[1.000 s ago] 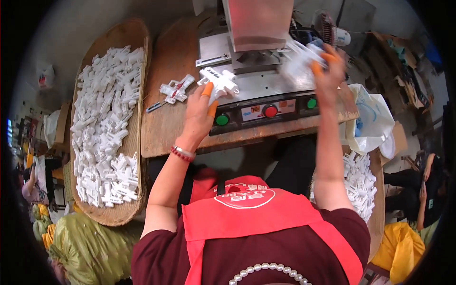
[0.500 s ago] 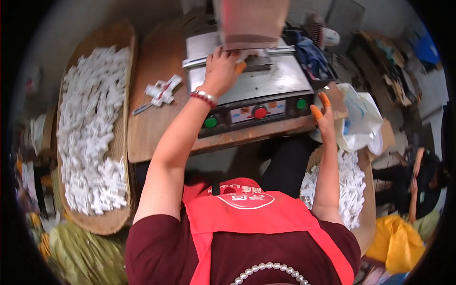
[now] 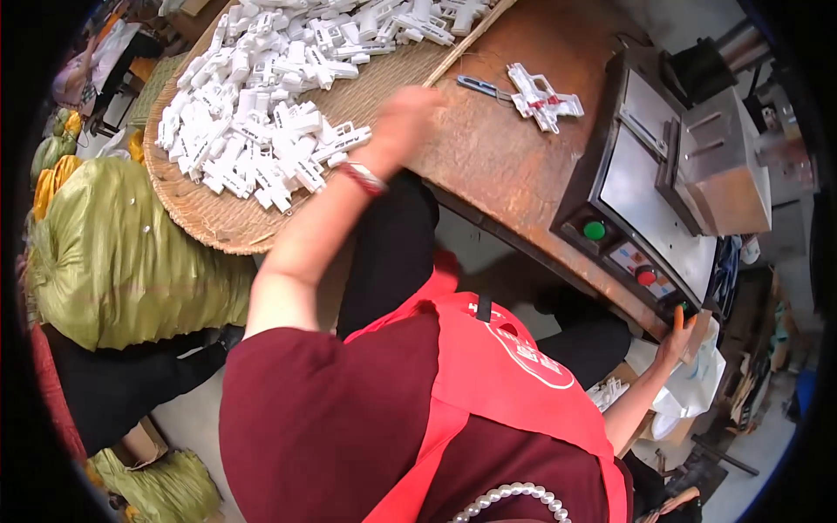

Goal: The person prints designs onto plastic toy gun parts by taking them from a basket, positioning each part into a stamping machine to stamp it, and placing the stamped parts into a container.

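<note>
At our far left we see a shiny olive-green sack (image 3: pixel 131 261), bulging beside a woven tray (image 3: pixel 205 231). A heap of white gun-shaped plastic pieces (image 3: pixel 253 109) fills much of that tray, many with dark print along the side, and a strip of bare weave shows at its near end. Our left hand (image 3: pixel 404 122), with a red bracelet (image 3: pixel 362 178) at the wrist, is over the tray's right edge, next to the wooden table (image 3: pixel 497 170); it is blurred, so we cannot tell whether the fingers are closed or hold anything. Just right of it, a slim blue-grey tool (image 3: pixel 482 87) lies on the wood, close to 1 white piece with red inside (image 3: pixel 545 98), lying flat. Further right stands a metal-topped machine (image 3: pixel 649 179), 2 green buttons and 1 red button (image 3: pixel 645 275) along its dark front. Low down, a few more white pieces (image 3: pixel 606 394) show beside our right forearm. Our right hand (image 3: pixel 673 343) is at the machine's right front corner, beside the farther green button (image 3: pixel 685 306), fingers extended with orange covers on the tips, gripping nothing we can see; whether it touches the button, we cannot tell. Just beyond hangs a white bag (image 3: pixel 696 383).
</note>
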`<action>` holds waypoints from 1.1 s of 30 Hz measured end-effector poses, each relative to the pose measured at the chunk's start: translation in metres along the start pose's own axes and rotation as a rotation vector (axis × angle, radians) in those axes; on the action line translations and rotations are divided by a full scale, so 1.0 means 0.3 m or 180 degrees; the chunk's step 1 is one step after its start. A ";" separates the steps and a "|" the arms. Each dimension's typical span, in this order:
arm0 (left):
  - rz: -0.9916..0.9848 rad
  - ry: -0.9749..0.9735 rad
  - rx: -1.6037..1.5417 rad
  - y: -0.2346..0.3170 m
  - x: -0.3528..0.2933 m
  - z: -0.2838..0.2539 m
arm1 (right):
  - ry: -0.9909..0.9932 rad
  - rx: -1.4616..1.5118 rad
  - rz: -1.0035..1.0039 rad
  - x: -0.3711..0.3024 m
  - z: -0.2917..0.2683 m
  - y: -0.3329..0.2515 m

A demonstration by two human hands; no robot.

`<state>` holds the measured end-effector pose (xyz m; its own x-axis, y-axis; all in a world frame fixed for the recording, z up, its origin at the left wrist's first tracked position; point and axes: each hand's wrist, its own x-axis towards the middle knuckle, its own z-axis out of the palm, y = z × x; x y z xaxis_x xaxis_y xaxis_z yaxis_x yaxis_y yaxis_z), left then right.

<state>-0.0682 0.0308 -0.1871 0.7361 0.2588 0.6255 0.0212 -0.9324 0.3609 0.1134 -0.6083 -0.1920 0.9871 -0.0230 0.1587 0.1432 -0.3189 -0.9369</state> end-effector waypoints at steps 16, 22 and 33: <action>-0.1073 0.0362 -0.0446 0.146 0.303 -0.193 | 0.0475 -0.1250 -0.1424 0.030 0.185 -0.312; -0.0826 -0.1288 -0.0728 0.806 0.610 0.286 | -0.0135 -0.0543 -0.2260 0.345 0.437 -0.369; 0.1229 -0.0649 -0.0782 0.882 0.240 0.322 | 0.1356 -0.0486 -0.2613 0.380 0.418 -0.348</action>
<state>0.0559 -0.2217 -0.1133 0.7765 -0.1709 0.6065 -0.4209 -0.8570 0.2973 0.2199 -0.4588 -0.1152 0.4673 -0.0712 0.8812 0.7426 -0.5094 -0.4349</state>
